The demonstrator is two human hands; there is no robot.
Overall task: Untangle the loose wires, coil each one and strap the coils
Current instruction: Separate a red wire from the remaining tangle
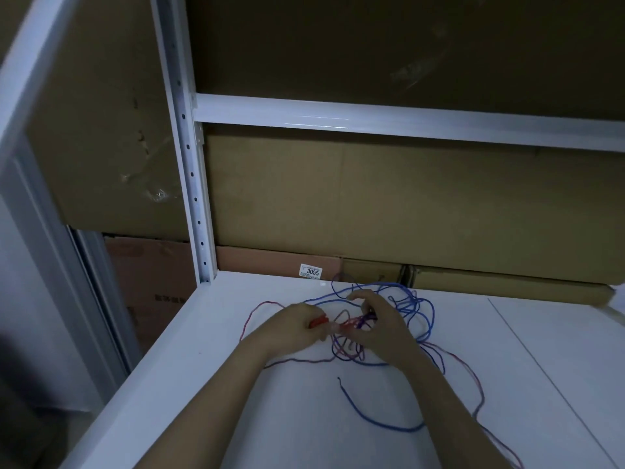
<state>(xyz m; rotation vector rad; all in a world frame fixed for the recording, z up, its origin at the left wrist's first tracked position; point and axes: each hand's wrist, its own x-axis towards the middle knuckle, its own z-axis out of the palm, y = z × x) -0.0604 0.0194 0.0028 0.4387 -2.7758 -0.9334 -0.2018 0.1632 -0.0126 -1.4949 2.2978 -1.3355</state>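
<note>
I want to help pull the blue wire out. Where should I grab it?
Probably at the blue wire's loose end, coming from the near side. That end lies free on the shelf, away from the knot that both hands work.

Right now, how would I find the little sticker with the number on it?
Start at the white shelf where the hands work on the tangle of red and blue wires. Look past the wires to the back edge, where cardboard boxes stand. The white sticker sits low on the pinkish box, just right of the upright post, and reads 3055; it is the only label there.
</note>
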